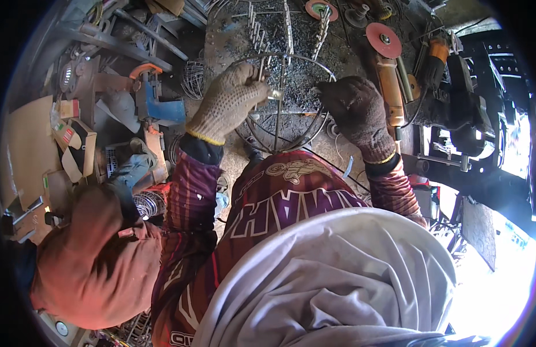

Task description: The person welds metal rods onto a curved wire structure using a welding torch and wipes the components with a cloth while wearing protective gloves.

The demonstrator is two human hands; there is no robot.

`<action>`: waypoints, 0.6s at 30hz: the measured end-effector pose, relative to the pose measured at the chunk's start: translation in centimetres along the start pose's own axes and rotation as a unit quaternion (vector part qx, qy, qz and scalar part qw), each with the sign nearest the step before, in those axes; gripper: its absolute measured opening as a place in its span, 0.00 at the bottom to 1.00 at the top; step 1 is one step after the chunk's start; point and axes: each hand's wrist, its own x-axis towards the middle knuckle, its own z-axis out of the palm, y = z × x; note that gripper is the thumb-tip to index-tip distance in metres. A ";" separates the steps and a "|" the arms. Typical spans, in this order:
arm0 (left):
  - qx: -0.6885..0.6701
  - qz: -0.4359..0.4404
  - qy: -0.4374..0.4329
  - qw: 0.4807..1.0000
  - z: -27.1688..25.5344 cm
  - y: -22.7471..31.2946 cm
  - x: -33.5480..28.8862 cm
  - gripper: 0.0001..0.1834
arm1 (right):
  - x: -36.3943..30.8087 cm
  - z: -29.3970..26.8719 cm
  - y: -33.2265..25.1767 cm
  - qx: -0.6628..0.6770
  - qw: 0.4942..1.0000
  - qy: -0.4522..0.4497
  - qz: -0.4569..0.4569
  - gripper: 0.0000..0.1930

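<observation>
A round metal wire frame (278, 120) with a crossing bar is held at the near edge of the dark workbench, in front of my body. My left hand (230, 103), in a light dotted knit glove, is closed at its left side. A small metal piece (274, 94) with a shiny tip shows at those fingertips; the rest is hidden by the glove. My right hand (358, 110), in a dark brown knit glove, is curled at the frame's right rim, its fingertips partly hidden. Upright metal rods (288, 26) with twisted or beaded surfaces stand beyond the frame.
An angle grinder with a red disc (384, 40) lies right of the bench middle, an orange power tool (437, 52) beyond it. A blue clamp-like tool (161, 107), wire coils (193, 78) and cardboard (30, 144) crowd the left. A person in an orange-brown garment (100, 272) is close at my left.
</observation>
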 end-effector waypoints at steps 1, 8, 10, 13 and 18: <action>0.016 0.018 0.006 1.000 0.2 -0.2 -0.4 0.06 | -0.4 0.2 0.1 0.002 1.000 -0.004 -0.003 0.08; 0.056 0.004 0.019 0.998 -0.2 -0.6 -0.2 0.07 | -1.4 1.6 -0.1 0.057 0.998 -0.020 0.008 0.09; 0.068 0.012 0.016 0.998 -0.4 -1.0 0.0 0.07 | -1.1 1.4 -0.7 0.063 0.998 -0.031 -0.003 0.07; 0.041 0.008 0.027 0.999 0.2 -0.2 -0.3 0.07 | -0.7 1.4 -1.0 0.050 0.998 -0.043 -0.003 0.06; -0.031 -0.019 0.032 0.999 0.3 -1.0 0.0 0.07 | -0.3 1.5 -1.3 0.019 0.997 -0.054 -0.045 0.07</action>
